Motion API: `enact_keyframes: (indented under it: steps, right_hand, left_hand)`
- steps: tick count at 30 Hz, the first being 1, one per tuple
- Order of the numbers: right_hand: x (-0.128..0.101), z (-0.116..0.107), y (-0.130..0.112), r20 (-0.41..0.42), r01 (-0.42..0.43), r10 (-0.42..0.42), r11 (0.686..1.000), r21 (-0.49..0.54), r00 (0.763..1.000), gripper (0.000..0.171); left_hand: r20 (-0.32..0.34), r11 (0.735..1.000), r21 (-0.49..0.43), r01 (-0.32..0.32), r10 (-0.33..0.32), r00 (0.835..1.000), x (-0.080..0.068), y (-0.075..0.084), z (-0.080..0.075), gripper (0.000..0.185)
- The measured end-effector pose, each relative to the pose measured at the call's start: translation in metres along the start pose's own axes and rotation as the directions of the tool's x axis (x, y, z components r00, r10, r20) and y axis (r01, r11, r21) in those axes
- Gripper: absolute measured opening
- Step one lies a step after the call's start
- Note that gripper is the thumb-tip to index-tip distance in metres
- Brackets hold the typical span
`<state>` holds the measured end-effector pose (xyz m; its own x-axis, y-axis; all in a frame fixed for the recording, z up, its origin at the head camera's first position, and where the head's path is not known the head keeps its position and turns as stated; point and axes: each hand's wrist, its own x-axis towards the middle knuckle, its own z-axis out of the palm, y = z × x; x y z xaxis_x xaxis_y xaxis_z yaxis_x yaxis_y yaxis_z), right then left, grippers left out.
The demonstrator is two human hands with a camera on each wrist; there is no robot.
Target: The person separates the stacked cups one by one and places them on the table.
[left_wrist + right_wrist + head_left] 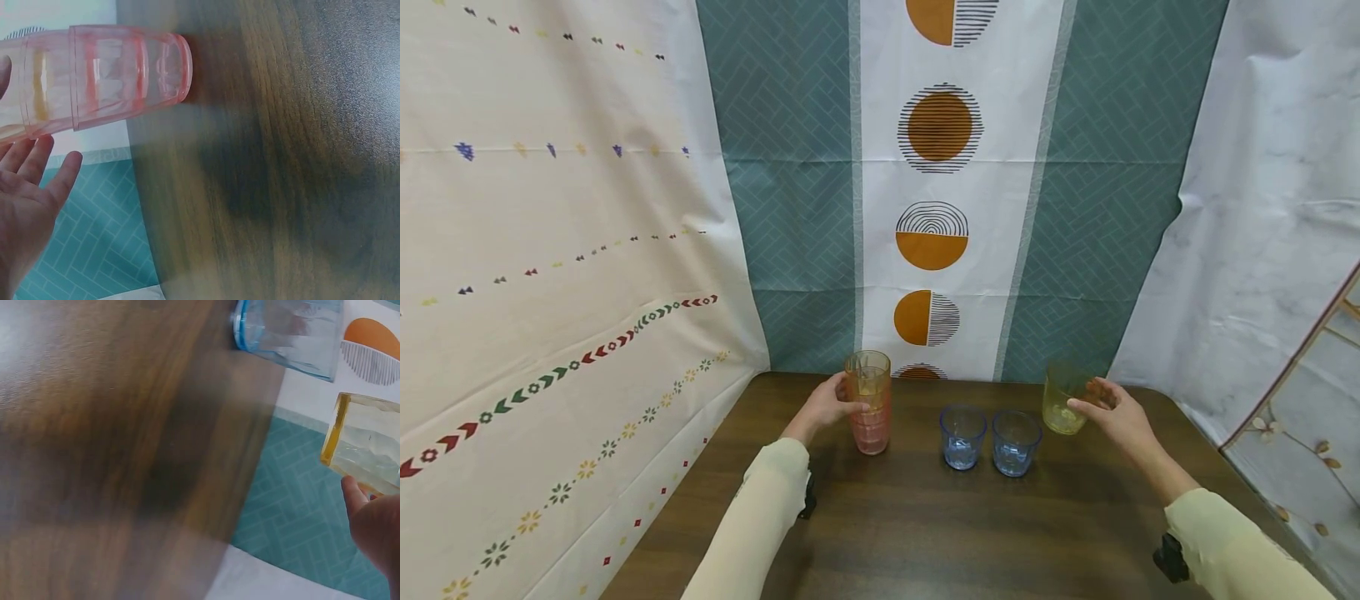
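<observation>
A stack of pink tumblers (870,414) stands at the back left of the dark wooden table (925,533). My left hand (829,407) is beside it, with the thumb against the stack. In the left wrist view its fingers (37,159) are straight, with a small gap to the pink stack (100,75). My right hand (1112,412) grips a yellow tumbler (1062,400) at the back right, and the thumb (353,495) lies on the yellow glass (369,450). I cannot tell whether that glass is off the table. Two blue tumblers (962,436) (1015,442) stand side by side between the hands.
Patterned cloth hangs close on three sides: cream at the left (550,250), teal and white with orange circles at the back (932,167), white at the right (1262,208). One blue tumbler (287,331) shows in the right wrist view. Bare wood lies toward me.
</observation>
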<state>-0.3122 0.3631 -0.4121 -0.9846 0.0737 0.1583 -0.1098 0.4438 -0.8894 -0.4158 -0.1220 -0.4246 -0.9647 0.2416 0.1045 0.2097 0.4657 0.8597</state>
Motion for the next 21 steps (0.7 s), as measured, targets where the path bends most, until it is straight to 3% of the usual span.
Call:
enact_keyframes:
  steps: [21]
  right_hand:
    - [-0.016, 0.008, 0.041, 0.007, -0.066, 0.065, 0.998, 0.014, 0.998, 0.096]
  left_hand:
    - [0.001, 1.0, 0.014, 0.028, -0.028, 1.0, -0.002, -0.001, -0.001, 0.082]
